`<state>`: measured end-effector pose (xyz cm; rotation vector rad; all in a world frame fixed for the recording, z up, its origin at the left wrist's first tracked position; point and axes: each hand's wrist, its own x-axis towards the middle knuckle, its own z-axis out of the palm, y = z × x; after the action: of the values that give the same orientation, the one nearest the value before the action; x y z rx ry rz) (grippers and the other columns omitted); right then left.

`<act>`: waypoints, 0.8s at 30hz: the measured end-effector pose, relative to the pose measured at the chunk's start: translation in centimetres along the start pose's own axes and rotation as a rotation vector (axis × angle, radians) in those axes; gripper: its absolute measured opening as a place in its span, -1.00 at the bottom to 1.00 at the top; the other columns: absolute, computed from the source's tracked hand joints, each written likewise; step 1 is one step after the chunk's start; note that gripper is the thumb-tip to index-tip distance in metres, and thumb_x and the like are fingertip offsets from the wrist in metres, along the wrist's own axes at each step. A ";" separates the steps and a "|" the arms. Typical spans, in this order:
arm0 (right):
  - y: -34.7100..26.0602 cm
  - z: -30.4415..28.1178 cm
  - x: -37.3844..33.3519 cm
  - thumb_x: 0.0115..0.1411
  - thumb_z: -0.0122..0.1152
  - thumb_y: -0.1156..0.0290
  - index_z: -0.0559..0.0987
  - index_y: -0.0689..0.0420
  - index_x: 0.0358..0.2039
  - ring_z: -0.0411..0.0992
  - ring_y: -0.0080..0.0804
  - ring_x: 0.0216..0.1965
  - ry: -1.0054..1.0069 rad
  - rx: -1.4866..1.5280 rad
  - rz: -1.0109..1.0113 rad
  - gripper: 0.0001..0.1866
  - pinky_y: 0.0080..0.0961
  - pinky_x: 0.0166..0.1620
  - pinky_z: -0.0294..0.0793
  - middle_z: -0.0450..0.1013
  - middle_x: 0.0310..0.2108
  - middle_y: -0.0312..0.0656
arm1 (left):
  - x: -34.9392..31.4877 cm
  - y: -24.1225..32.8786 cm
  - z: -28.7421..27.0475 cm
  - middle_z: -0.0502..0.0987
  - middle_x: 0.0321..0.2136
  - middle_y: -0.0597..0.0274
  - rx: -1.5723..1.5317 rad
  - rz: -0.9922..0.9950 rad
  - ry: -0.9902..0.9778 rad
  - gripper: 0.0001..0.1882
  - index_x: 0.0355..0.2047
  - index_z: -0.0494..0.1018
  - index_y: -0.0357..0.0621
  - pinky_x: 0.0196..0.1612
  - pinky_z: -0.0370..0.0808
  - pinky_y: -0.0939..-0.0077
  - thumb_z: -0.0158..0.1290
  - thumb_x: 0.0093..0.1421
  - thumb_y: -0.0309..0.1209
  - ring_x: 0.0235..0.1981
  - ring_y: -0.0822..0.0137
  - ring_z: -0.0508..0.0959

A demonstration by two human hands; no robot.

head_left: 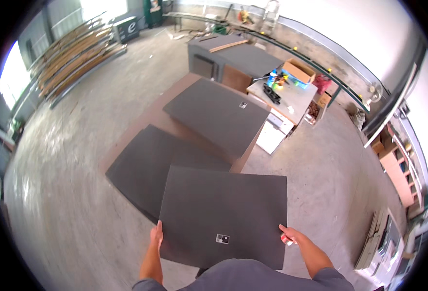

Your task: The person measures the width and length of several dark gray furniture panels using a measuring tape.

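A flat dark grey panel (223, 203) with a small black-and-white label (222, 238) is held in front of my body. My left hand (157, 235) grips its left edge. At the opposite edge, my right hand (294, 235) closes on the panel, with a small red-and-white item (286, 239) also in its fingers; its kind is unclear. Just beyond, other dark grey panels (143, 160) lie partly under the held one. Farther off, a similar labelled panel (214, 114) rests on a brownish board (151, 121).
A small worktable (298, 94) carries a cardboard box (298, 71), a blue can (272, 76) and a black tool (272, 95). Grey cabinets (243, 56) stand behind. Long boards (78, 56) are stacked at far left. Flat pieces (371, 240) lean at the near right.
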<state>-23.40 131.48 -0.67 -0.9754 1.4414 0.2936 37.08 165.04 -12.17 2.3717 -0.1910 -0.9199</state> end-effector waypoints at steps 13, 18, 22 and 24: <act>1.8 -8.8 -2.8 0.37 -0.20 -0.29 0.31 0.10 -0.86 0.10 -0.40 -0.83 0.054 -0.075 -0.180 -0.17 -0.32 -0.56 0.25 0.15 -0.91 -0.25 | -10.7 9.3 1.4 0.62 -0.17 -0.04 -0.265 0.190 0.053 -0.20 -0.03 0.50 -0.47 0.00 0.43 0.27 -0.24 0.41 0.20 -0.12 0.17 0.56; 4.0 -17.1 -3.3 0.36 -0.10 -0.28 0.47 0.12 -0.35 0.04 -0.54 -0.87 -0.005 0.077 -0.274 -0.37 -0.39 -0.73 -0.03 0.19 -0.85 -0.34 | -13.1 15.8 5.4 0.61 -0.07 0.00 -0.193 0.428 0.019 -0.23 0.04 0.48 -0.40 0.08 0.41 0.32 -0.25 0.42 0.18 -0.02 0.16 0.55; 5.7 -25.2 -3.2 0.39 -0.09 -0.21 0.45 0.07 -0.31 0.06 -0.55 -0.88 0.078 0.166 -0.374 -0.46 -0.44 -0.74 -0.03 0.21 -0.84 -0.35 | -16.7 24.0 11.9 0.59 -0.03 -0.01 -0.219 0.484 0.062 -0.21 0.07 0.47 -0.38 0.09 0.40 0.31 -0.27 0.41 0.21 0.00 0.15 0.54; 4.5 -28.9 -6.1 0.40 -0.07 -0.17 0.42 0.08 -0.34 0.08 -0.56 -0.87 0.087 0.235 -0.406 -0.48 -0.46 -0.75 -0.01 0.23 -0.82 -0.35 | -18.5 27.1 15.2 0.58 -0.03 -0.01 -0.214 0.507 0.070 -0.19 0.07 0.47 -0.38 0.09 0.40 0.30 -0.27 0.40 0.23 0.00 0.15 0.53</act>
<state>-47.55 116.13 7.85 -1.0685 1.2851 -0.2136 15.19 141.73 4.76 2.0132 -0.6024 -0.5798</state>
